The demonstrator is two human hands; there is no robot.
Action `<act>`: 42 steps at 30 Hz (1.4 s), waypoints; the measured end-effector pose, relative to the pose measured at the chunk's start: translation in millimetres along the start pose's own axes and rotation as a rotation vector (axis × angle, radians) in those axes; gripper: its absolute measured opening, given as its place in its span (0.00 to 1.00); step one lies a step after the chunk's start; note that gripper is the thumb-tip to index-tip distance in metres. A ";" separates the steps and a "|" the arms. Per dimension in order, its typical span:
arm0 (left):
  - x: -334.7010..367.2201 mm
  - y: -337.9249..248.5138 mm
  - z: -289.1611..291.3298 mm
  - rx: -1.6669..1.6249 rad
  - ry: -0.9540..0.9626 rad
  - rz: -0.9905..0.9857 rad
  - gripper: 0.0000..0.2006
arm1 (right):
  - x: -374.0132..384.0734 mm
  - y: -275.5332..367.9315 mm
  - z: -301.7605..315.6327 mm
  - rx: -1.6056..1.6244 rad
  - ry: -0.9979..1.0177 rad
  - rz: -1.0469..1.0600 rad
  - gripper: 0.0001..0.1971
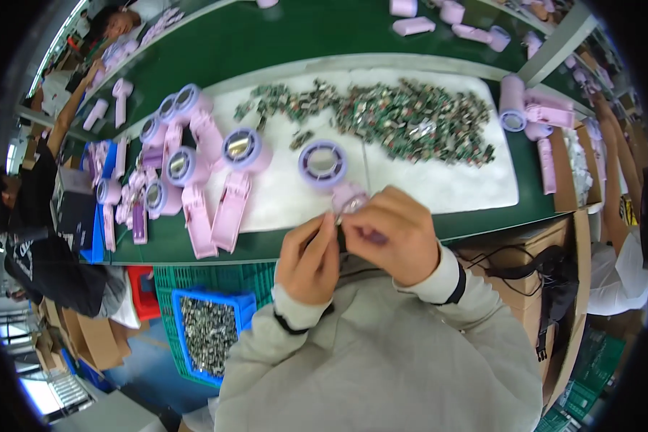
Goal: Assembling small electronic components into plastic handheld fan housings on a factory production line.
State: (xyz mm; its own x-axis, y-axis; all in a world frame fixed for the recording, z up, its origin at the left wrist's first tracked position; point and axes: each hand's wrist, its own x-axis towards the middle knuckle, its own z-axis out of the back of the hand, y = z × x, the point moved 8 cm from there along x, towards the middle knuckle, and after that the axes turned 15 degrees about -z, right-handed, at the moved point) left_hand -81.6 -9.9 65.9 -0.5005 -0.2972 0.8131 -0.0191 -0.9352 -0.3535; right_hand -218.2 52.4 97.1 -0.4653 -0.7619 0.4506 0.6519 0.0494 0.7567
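Observation:
In front of my body, a pink and lilac handheld fan (322,164) lies with its round head on the white foam sheet (439,189). Its handle runs toward me and is partly covered by my fingers. My right hand (399,234) is closed around that handle, with a lilac bit showing among the fingers. Close against it, my left hand (309,259) pinches with thumb and fingertips beside the handle; whatever small thing sits there is hidden. Beyond the fan spreads a heap of small green circuit boards (417,119).
Several similar fans (243,147) with opened handles stand at the left. More pink parts (547,111) lie at the right, beside a cardboard box (579,165). Below the table edge is a blue crate (246,306) of small metallic parts. Other people work on both sides.

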 end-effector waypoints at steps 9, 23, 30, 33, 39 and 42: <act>78.1 35.9 22.0 0.028 0.164 0.156 0.17 | 65.8 -17.5 42.9 0.202 0.500 -0.366 0.06; 49.0 66.3 -58.6 -0.013 0.331 0.159 0.20 | 290.6 -142.4 43.1 -0.120 0.101 -0.208 0.10; 47.0 71.2 -35.2 -0.108 0.205 0.312 0.18 | 301.9 -236.9 134.4 -1.182 0.087 -0.667 0.21; 52.9 64.9 -41.7 -0.027 0.215 0.161 0.19 | 273.0 -350.2 271.6 -1.089 -0.250 -1.167 0.18; 46.7 70.4 -35.8 -0.028 0.222 0.225 0.21 | 237.6 -381.8 247.8 -0.525 -0.075 -1.110 0.14; 40.5 64.6 -33.9 -0.081 0.296 0.233 0.21 | 232.9 -396.8 281.6 -0.389 -0.071 -1.024 0.06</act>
State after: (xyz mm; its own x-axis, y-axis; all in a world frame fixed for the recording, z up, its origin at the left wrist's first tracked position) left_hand -132.5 -75.8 60.4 -0.7273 -0.4202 0.5427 0.0620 -0.8276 -0.5578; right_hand -753.8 37.2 35.2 -0.9190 -0.2869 -0.2704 0.0760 -0.8018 0.5927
